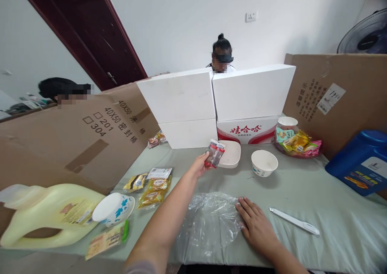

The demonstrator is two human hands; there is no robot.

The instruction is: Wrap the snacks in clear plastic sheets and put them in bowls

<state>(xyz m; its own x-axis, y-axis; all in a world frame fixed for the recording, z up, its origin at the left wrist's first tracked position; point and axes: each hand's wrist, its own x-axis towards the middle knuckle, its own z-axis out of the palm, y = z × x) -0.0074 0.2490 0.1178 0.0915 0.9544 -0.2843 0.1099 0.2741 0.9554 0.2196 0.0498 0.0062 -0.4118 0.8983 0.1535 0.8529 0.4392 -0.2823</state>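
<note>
Snack packet pinched at left fingers, over white lid

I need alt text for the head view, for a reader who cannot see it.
The left hand holds a small red packet beside a white lid. The right hand presses flat on a clear plastic bag on the table.

Plain white wall across the back, with a white socket plate high up. Dark red-brown door at the left, tilted by the lens. Table under a pale green cloth in the foreground. Brown cardboard sheets standing as screens to left and right. White boxes stacked at the far edge. Dark fan in the upper right corner. Even, soft indoor light.
</note>
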